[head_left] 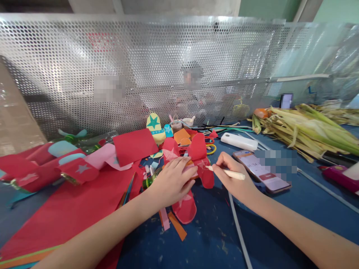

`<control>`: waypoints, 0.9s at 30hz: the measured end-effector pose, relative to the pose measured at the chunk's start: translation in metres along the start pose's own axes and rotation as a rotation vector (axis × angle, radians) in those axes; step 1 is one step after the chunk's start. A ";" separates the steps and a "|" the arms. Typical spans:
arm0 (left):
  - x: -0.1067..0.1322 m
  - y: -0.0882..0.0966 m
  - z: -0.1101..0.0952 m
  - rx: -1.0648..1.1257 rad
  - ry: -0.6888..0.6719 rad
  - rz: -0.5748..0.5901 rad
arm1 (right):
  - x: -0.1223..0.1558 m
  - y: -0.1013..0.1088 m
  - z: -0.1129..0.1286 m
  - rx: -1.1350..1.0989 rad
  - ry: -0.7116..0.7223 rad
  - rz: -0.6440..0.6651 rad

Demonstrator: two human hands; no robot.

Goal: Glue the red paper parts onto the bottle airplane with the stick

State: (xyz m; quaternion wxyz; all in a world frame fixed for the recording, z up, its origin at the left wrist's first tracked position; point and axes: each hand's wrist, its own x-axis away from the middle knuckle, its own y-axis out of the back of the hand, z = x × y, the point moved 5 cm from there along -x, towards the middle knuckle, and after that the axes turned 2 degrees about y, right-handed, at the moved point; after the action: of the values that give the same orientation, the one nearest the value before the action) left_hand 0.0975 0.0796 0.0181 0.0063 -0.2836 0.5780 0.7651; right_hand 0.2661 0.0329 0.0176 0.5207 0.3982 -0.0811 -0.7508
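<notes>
My right hand (238,185) pinches a white pen (235,174), its tip touching a red paper cut-out (206,175) with a star outline drawn on it. Over the red paper pieces lies my left hand (172,183), fingers stretched out and pressing down beside that cut-out. Another rounded red piece (186,211) with a pale star sticks out below the left hand. Part of a green plastic bottle (147,182) shows at the left wrist. What is directly under the left palm is hidden.
Red paper sheets (70,209) and star-decorated paper crafts (81,168) spread at the left. A phone (262,170) and a white oblong device (238,141) lie right of centre. Corn husks (303,123) are piled at the right. A perforated metal screen (168,48) stands behind the blue table (213,239).
</notes>
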 end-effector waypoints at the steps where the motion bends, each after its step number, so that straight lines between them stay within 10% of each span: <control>1: 0.000 0.000 0.000 0.000 0.003 0.002 | 0.000 0.000 0.000 0.002 -0.001 -0.004; 27: -0.001 -0.001 0.000 0.009 0.001 0.019 | 0.001 -0.001 0.003 -0.033 0.005 0.038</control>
State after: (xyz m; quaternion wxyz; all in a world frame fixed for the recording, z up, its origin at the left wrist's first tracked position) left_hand 0.0984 0.0806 0.0173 0.0002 -0.2783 0.5842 0.7624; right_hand 0.2635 0.0318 0.0186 0.5418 0.3897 -0.0750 -0.7409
